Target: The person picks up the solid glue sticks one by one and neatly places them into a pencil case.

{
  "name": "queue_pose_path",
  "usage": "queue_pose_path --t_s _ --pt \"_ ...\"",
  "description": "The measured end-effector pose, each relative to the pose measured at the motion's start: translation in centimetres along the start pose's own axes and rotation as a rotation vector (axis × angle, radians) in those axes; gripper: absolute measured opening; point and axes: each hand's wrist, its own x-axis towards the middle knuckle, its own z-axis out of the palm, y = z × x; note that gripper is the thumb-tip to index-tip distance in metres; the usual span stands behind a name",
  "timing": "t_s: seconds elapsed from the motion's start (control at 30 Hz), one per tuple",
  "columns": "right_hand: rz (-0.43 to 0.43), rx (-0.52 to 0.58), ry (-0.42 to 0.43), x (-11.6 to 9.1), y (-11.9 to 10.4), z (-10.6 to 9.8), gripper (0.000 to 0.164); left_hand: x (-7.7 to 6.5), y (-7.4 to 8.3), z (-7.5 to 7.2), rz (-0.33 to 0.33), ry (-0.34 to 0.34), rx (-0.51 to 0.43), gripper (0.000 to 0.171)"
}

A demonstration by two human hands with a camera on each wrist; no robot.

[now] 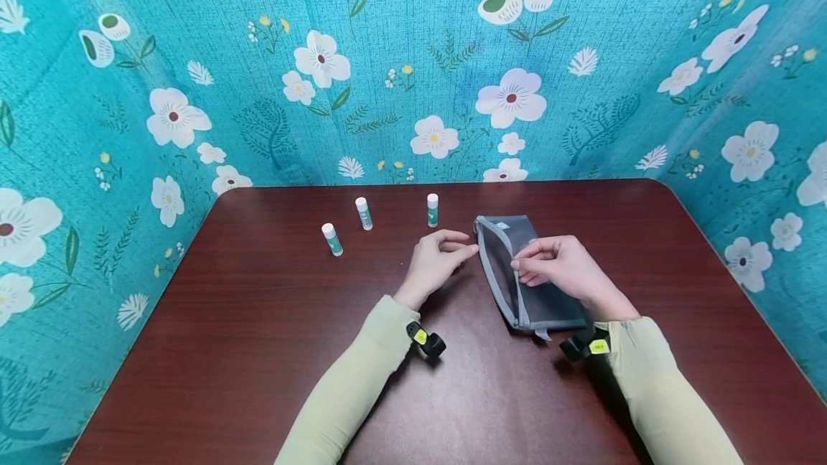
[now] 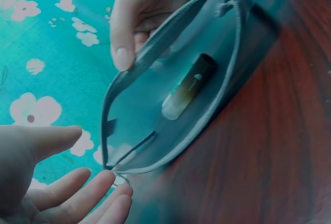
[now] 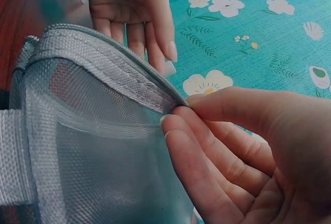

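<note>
We see a grey mesh pouch [image 1: 549, 303] on the dark red-brown worktop [image 1: 258, 350], its zipped mouth parted along the pouch's left side. The person's right hand [image 1: 571, 271] reaches over the pouch from its right, and we see the thumb and fingertips pinching the rim of the mouth about midway along it. The left hand [image 1: 434, 264] is just left of the pouch, near the far end of the mouth; its fingers are released, loosely spread and gently bent, and we cannot tell whether a fingertip touches the rim. Through the mouth, in the left wrist view, we make out one small tube [image 2: 187, 87] lying inside the pouch. At the pouch's near end we notice a short fabric tab [image 1: 543, 334]. Left of the pouch, beyond the left hand, we count three white-capped sticks with green labels: one nearest the pouch [image 1: 432, 214], another farther left [image 1: 365, 215], and the third farthest left [image 1: 333, 241]. Behind the pouch we see a turquoise flowered cloth [image 1: 388, 56].
</note>
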Motion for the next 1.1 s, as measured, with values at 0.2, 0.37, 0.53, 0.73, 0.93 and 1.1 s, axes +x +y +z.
queue_pose_path --t_s 0.2,0.37,0.53,0.73,0.93,1.1 --pt "-0.012 0.008 -0.004 0.1 0.2 0.0 0.028 0.3 0.5 -0.9 0.045 0.046 0.032 0.034" --pt "-0.013 0.017 -0.006 0.2 0.1 0.0 0.029 0.5 1.0 -1.6 0.092 0.067 0.013 0.033" --pt "-0.010 0.013 -0.008 0.1 0.0 -0.1 0.029 0.7 1.4 -2.3 0.116 0.089 -0.006 0.032" --pt "-0.006 0.006 -0.008 0.1 0.0 -0.2 0.028 1.0 1.7 -3.2 0.149 0.115 -0.012 0.032" --pt "-0.007 0.013 -0.009 0.1 0.1 -0.2 0.029 1.0 2.1 -4.2 0.169 0.144 -0.006 0.032" --pt "-0.016 0.013 -0.010 0.0 0.2 -0.2 0.029 1.0 2.5 -5.0 0.180 0.161 -0.027 0.036"
